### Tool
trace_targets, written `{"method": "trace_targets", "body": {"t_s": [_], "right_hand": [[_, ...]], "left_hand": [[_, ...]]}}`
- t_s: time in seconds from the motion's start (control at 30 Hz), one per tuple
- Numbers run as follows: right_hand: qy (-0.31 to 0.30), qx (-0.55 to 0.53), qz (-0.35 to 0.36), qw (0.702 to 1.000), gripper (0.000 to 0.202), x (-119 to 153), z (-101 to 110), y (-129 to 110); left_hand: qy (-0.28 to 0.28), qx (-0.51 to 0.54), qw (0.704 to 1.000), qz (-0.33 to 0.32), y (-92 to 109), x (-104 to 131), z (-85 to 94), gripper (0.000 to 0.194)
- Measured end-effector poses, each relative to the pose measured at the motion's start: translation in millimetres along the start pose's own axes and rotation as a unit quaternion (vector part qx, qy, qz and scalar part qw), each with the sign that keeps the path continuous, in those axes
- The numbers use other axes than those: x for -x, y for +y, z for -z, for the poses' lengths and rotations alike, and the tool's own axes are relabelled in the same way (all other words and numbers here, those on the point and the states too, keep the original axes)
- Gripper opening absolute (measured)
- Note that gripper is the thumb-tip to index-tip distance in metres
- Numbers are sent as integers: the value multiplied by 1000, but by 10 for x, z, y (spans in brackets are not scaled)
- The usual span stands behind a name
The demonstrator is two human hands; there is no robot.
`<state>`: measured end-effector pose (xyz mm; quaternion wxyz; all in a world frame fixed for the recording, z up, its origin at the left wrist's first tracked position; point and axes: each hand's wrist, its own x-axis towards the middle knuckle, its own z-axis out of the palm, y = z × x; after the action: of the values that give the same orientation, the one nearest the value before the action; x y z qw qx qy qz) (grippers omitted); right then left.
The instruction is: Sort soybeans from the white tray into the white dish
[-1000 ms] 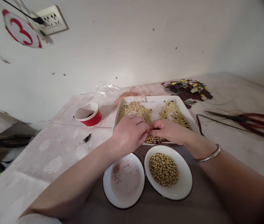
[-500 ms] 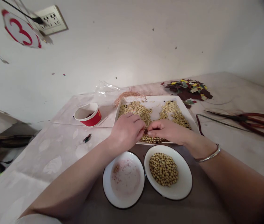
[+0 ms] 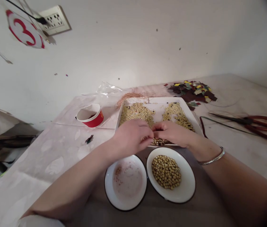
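My left hand (image 3: 135, 135) and my right hand (image 3: 167, 131) meet over the front of a white tray (image 3: 157, 108) that holds many pale round beads (image 3: 136, 112). The fingers of both hands are pinched together at one spot; whatever is between them is too small or hidden to name. Below the hands, a white dish (image 3: 187, 179) on the right holds a heap of yellowish beads (image 3: 166, 171). Beside it on the left, another white dish (image 3: 130, 183) has only reddish crumbs in it.
A red and white paper cup (image 3: 95, 121) stands left of the tray. Red-handled scissors (image 3: 253, 121) lie at the right, near a cord. Behind are a pile of coloured scraps (image 3: 192, 90), copper-coloured strands (image 3: 130, 97) and clear plastic (image 3: 108, 89). A small dark piece (image 3: 89, 139) lies at the left.
My left hand has moved a little right and down, closer against my right hand. The dark red piece seen between the fingertips before is now hidden. The view has shifted slightly.
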<state>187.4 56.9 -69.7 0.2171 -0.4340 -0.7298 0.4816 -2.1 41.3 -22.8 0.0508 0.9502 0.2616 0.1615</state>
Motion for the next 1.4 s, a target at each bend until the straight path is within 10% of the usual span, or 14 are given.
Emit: {"method": "trace_targets", "body": {"t_s": [0.27, 0.93, 1.4], "right_hand": [[8, 13, -11, 1000, 22, -16, -8, 62], [15, 19, -4, 1000, 17, -10, -5, 42], [1, 29, 7, 1000, 17, -12, -2, 34]], "left_hand": [[-75, -136, 979, 129, -518, 106, -82, 12], [32, -29, 997, 71, -107, 6, -67, 4], [34, -131, 990, 43, -91, -12, -188, 7]]}}
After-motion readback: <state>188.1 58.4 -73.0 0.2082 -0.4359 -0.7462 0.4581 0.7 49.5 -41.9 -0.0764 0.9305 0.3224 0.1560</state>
